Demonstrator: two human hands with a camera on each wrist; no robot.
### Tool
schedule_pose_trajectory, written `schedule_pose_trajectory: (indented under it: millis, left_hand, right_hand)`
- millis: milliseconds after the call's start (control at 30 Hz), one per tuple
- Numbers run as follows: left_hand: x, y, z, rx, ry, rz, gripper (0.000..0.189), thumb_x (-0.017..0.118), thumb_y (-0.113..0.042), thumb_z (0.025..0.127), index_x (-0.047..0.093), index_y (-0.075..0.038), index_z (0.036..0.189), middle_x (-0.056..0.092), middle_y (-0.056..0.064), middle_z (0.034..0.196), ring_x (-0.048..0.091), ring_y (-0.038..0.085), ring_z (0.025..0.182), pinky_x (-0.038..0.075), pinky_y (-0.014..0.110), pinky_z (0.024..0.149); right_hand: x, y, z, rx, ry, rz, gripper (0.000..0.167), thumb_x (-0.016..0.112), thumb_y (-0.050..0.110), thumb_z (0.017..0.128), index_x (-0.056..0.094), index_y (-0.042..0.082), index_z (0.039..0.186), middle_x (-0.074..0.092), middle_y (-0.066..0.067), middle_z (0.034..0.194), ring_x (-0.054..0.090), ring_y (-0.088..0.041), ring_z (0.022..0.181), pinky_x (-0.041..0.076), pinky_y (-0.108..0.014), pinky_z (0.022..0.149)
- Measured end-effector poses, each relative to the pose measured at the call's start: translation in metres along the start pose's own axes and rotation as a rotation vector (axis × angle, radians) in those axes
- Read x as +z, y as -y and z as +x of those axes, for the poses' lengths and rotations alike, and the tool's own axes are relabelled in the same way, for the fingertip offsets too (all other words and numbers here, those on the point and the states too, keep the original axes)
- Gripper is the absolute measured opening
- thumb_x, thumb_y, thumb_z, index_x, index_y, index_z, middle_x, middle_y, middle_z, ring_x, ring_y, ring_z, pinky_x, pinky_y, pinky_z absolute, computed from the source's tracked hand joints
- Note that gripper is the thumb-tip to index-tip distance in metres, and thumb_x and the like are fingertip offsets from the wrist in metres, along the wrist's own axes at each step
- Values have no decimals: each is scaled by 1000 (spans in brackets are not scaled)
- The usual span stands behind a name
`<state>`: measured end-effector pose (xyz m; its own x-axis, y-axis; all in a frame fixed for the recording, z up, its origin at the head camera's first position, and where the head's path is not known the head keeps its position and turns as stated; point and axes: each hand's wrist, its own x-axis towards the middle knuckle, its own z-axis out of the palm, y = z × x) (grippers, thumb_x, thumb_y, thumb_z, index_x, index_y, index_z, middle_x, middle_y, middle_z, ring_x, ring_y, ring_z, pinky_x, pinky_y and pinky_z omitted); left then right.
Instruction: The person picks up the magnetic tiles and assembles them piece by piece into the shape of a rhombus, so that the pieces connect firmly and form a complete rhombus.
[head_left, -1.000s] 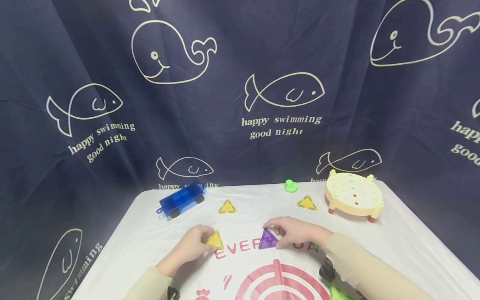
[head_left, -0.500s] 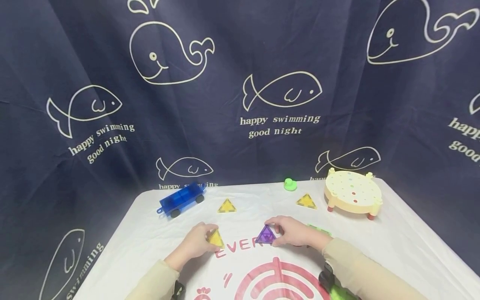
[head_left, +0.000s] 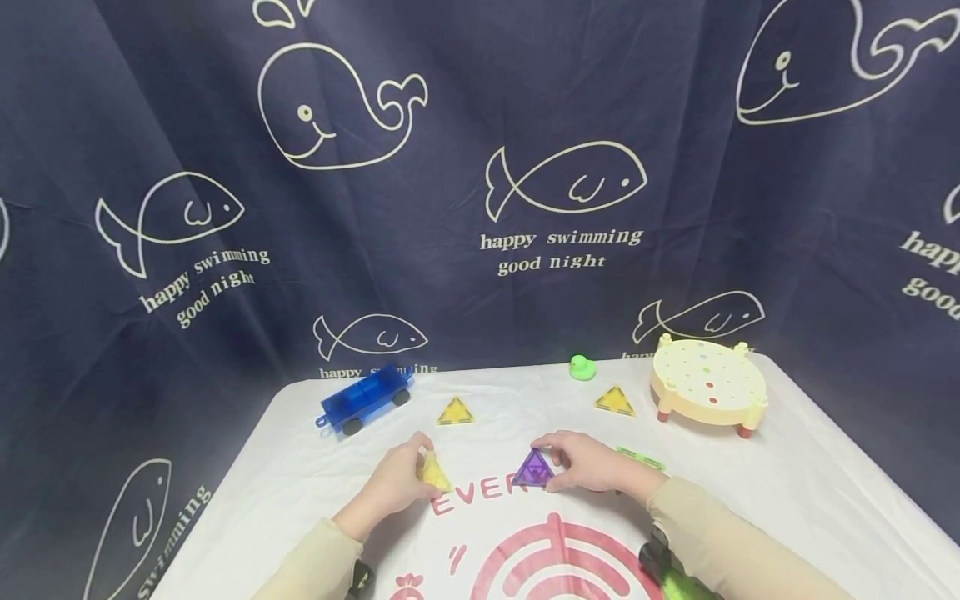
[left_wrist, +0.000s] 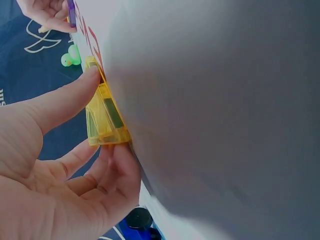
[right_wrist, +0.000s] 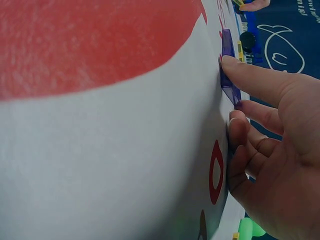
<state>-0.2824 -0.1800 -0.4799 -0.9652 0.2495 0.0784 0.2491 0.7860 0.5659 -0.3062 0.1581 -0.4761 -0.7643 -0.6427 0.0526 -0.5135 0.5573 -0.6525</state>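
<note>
In the head view, my left hand pinches a yellow triangular magnetic tile between thumb and fingers, at the left of the printed lettering. The left wrist view shows this yellow piece tilted, with angled faces; whether it is more than one tile I cannot tell. Across from it, my right hand pinches a purple triangular magnetic tile by its right side. Seen from the right wrist, the thumb presses on the purple tile close to the cloth. A gap separates the two held pieces.
Two yellow triangle tiles lie farther back. A blue wheeled car base stands back left. A green duck and a cream round toy table are back right. A green tile lies behind my right wrist.
My left hand has tipped the yellow tile, and its forefinger has risen. The purple tile and my right hand have shifted slightly left and away, uncovering the green tile behind the right wrist.
</note>
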Motion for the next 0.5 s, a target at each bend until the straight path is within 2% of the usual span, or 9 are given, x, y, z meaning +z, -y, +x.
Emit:
schedule_pose_trajectory:
  millis: [200,333,433,500]
  left_hand:
    - [-2,-4,3,-40,-53,-114,58,87,1,67,58,-2,117,63,3,84,57,18,72,53,38,69]
    - [-1,-8,5,-113,-73,-281,52,77,9,64,64,4,114,64,4,84,59,17,72,53,33,66]
    - [4,-11,7,-153,-57,-419,43,70,12,66,68,8,109,66,7,85,60,17,72,54,31,64]
    - [8,-13,9,-157,-37,-488,39,67,12,68,69,9,107,66,8,87,60,17,74,55,30,64]
  right_hand:
    - [-1,-1,0,-5,-3,5,65,87,13,79,59,-5,135,54,2,86,46,-10,73,43,-27,64]
    - [-2,0,0,-5,-6,7,65,87,12,79,59,-5,135,54,1,87,47,-11,74,42,-27,64]
    - [-2,0,-1,10,-3,12,65,86,12,79,59,-5,136,54,1,87,47,-11,74,43,-27,65]
    - [-1,0,-1,21,-3,16,66,86,12,79,59,-5,136,55,1,88,47,-12,74,43,-27,65]
